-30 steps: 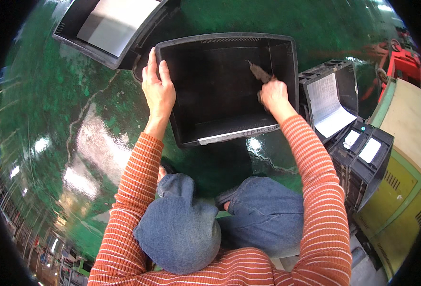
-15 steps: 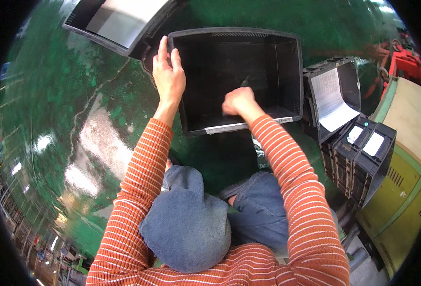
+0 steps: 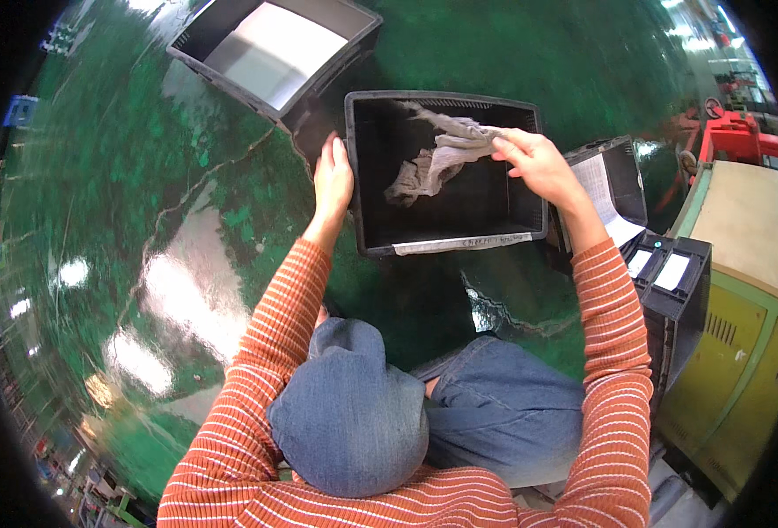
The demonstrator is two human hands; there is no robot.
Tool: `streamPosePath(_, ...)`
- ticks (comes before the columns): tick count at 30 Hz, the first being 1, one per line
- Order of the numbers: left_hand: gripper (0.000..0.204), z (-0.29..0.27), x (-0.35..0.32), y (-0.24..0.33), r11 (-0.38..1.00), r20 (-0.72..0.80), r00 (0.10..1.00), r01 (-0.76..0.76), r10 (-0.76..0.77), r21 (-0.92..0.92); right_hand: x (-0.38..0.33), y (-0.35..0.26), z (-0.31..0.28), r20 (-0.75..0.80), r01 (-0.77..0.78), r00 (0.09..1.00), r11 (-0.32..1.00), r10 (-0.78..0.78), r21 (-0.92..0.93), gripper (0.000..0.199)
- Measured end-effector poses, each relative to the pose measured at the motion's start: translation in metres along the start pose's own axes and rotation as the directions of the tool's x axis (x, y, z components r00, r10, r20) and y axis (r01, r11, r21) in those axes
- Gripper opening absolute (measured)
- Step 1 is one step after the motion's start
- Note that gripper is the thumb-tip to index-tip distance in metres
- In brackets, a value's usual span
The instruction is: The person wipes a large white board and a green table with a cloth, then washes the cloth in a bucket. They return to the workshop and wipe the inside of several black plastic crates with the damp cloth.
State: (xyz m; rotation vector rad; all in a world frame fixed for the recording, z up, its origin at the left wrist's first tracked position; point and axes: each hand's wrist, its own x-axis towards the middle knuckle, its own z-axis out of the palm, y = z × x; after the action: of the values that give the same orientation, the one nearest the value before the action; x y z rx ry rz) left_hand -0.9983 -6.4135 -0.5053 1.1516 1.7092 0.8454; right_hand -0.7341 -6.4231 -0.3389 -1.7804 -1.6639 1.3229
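Note:
A rumpled grey rag (image 3: 458,148) hangs from my right hand (image 3: 539,165), pinched between thumb and fingers near the right end of a black plastic bin (image 3: 443,93). Its loose end trails over the bin's dark inside and covers part of the far wall. Against the outside of the bin's left wall lies my left hand (image 3: 333,183), fingers stretched out and holding nothing. The bin sits tilted toward me, with a pale label strip (image 3: 464,244) along its near rim.
Beyond at the left stands another dark bin (image 3: 222,84) with white sheets inside. To the right are a bin with a printed sheet (image 3: 602,189), stacked black bins (image 3: 671,295) and a yellow-green cabinet (image 3: 732,343). The green floor (image 3: 195,189) has cracks and shiny patches.
My right hand has come up out of the bin and moved right, now with the grey rag in it. The left hand has shifted from the rim to the bin's outer side.

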Motion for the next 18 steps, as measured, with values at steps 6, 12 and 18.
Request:
streamPosePath(6,0.042,-0.004,-0.016,0.002,0.95,0.036,0.999,-0.011,0.024,-0.311,0.003,0.075,-0.017,0.264,0.036,0.959,0.876,0.105,-0.48,0.058)
streamPosePath(12,0.04,0.01,-0.012,-0.002,0.834,0.083,0.997,0.04,0.007,-0.55,0.051,0.084,0.132,-0.094,-0.419,0.895,0.749,0.436,-0.513,0.085)
streamPosePath(18,0.039,0.007,-0.01,-0.004,0.734,0.083,0.997,0.056,0.001,-0.677,0.049,0.08,0.159,0.076,0.177,0.982,0.684,-0.175,-0.708,0.028)
